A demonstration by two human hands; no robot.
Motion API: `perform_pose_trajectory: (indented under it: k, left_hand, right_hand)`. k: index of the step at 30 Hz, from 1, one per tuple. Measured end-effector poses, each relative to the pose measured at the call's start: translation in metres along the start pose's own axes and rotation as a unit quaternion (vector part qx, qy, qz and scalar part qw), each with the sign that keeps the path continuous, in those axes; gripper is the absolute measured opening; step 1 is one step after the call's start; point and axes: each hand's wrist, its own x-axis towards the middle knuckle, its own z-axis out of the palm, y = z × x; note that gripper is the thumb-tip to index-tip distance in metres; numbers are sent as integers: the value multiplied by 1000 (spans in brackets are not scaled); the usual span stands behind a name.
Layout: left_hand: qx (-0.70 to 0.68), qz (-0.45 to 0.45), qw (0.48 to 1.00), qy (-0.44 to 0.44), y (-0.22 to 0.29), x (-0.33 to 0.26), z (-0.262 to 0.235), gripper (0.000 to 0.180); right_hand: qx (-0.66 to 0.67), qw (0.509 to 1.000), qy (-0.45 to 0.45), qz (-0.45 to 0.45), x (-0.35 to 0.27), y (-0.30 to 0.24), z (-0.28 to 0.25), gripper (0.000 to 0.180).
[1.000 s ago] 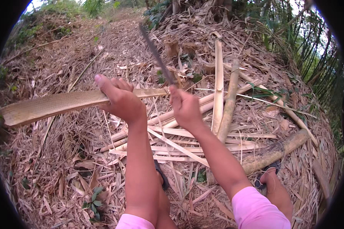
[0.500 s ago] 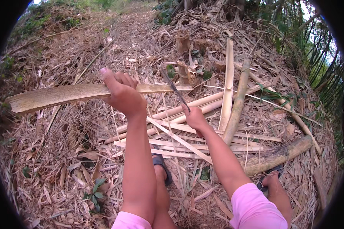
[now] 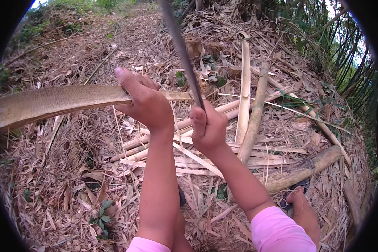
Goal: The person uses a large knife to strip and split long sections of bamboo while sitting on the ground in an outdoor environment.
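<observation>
My left hand [image 3: 146,101] is closed around a long flat tan bamboo strip [image 3: 59,101], raised above the ground. The strip's broad, curved, rough-faced end reaches out to the left; its narrow end passes the hand toward the right. My right hand [image 3: 209,129] grips a machete [image 3: 180,46], its handle mostly hidden in the fingers. The dark blade is seen nearly edge-on, tilted up and away, and overlaps the strip's narrow tip in the picture. Whether blade and strip touch, I cannot tell.
Thin pale bamboo splits [image 3: 189,164] lie crossed on the leaf litter below my hands. A half-split culm [image 3: 242,109] and a whole bamboo pole [image 3: 256,113] lie beyond. A thick log [image 3: 302,170] rests by my right foot. Cut stumps [image 3: 193,45] stand ahead.
The machete has swung up, its blade now larger and higher in the picture. My right hand has risen closer to my left, which has shifted slightly right with the bamboo strip.
</observation>
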Motion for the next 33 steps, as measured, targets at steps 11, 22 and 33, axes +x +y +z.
perform_pose_trajectory:
  k: [11,22,33]
  left_hand:
    - [-3,-22,999,39,7,28,-29,48]
    - [44,-22,995,87,-3,6,-4,46]
    - [37,19,997,70,4,25,-14,52]
  right_hand:
    - [-108,909,-192,354,-24,156,18,76]
    - [-272,911,-174,257,-46,152,0,54]
    - [-80,974,-55,202,-27,107,11,64]
